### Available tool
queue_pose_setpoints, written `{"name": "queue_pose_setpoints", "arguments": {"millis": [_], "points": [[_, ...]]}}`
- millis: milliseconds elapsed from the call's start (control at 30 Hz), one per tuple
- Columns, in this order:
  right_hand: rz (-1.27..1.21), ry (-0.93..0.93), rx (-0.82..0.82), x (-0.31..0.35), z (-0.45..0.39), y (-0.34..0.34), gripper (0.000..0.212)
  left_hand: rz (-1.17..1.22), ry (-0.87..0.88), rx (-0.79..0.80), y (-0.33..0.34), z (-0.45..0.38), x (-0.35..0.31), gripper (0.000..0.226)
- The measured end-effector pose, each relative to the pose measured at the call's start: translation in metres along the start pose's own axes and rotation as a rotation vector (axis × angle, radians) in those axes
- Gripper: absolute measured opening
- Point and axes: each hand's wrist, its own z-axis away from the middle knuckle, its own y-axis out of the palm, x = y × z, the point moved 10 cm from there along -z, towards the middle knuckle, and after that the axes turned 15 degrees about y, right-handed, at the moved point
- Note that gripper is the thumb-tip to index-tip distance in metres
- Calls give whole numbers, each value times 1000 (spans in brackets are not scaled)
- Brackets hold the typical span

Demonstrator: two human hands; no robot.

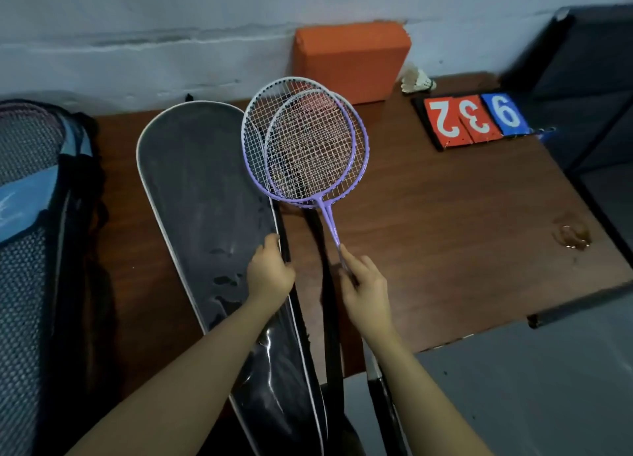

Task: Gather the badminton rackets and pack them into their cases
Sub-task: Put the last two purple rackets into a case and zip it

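Two purple-and-white badminton rackets (308,144) overlap, heads raised above the brown table (445,222). My right hand (364,284) is shut on both thin shafts low down; the handles run out of sight under my arm. A grey racket case (202,195) with white piping lies open lengthwise to the left of the rackets. My left hand (270,274) grips the case's black zipper edge on its right side, lifting the flap. The racket heads overlap the case's upper right rim.
A second case (30,216), blue and black mesh with a racket inside, lies at the far left. An orange foam block (349,58) leans on the wall. A shuttlecock (416,80) and a flip scoreboard (476,118) sit at back right. Table edge drops off at right.
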Motion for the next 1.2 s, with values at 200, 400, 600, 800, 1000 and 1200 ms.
{"name": "queue_pose_setpoints", "arguments": {"millis": [200,400,600,800,1000,1200], "points": [[-43,32,1,-7,6,-1,52,474,-141,-55,-16,3,14,56],[-74,36,40,-5,13,4,54,269,20,26,-45,10,-5,43],[-47,23,43,-5,19,-1,52,119,108,-158,-65,9,-3,38],[-4,32,42,-21,27,-14,52,180,95,-217,-72,6,3,23],[-20,45,88,-21,28,-11,52,186,111,-363,-73,12,-3,27],[-23,147,78,-40,26,-14,54,199,129,-430,-83,7,-6,30]]}}
